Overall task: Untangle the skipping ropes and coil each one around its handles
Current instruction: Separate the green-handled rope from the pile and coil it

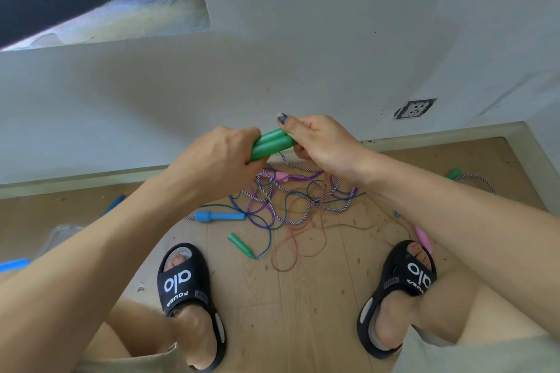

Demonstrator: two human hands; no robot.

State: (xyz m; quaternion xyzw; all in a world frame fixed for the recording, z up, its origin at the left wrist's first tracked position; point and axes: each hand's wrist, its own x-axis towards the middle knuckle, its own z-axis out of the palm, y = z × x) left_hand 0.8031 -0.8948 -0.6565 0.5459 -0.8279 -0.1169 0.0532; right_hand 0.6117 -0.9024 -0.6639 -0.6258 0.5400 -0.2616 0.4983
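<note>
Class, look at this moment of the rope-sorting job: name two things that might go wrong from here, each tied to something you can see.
1. Both hands, left and right, grip the paired green handles, but their rope runs down into the tangle; coiling now may tighten knots.
2. Loose loops lie between the sandals; a shifting foot might snag them.
</note>
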